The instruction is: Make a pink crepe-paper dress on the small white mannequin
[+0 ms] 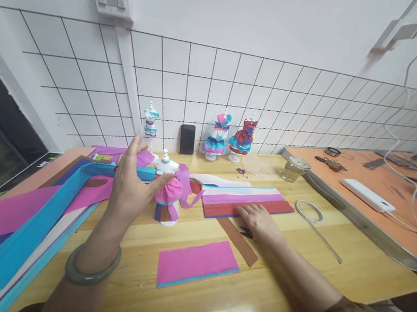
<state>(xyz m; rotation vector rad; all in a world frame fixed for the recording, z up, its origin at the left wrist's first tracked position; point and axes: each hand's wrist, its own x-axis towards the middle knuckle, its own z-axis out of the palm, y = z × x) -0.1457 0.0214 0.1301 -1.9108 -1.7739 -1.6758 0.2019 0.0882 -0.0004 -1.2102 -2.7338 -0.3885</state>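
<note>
My left hand is raised with fingers up and the thumb spread away. Its thumb tip comes close to a small white dress-form figure wearing a gathered pink paper skirt; whether they touch I cannot tell. My right hand lies low on the table, fingertips on a red strip of a layered stack of coloured crepe paper. Partly hidden below that hand is a small black tool, perhaps snips. Near it lie a brown strip and a pink rectangle with blue edge.
Long crepe strips cover the table's left side. Dressed figures and a phone stand along the wall. A tape roll and glass jar are at right. Beyond, an orange table holds a white power strip.
</note>
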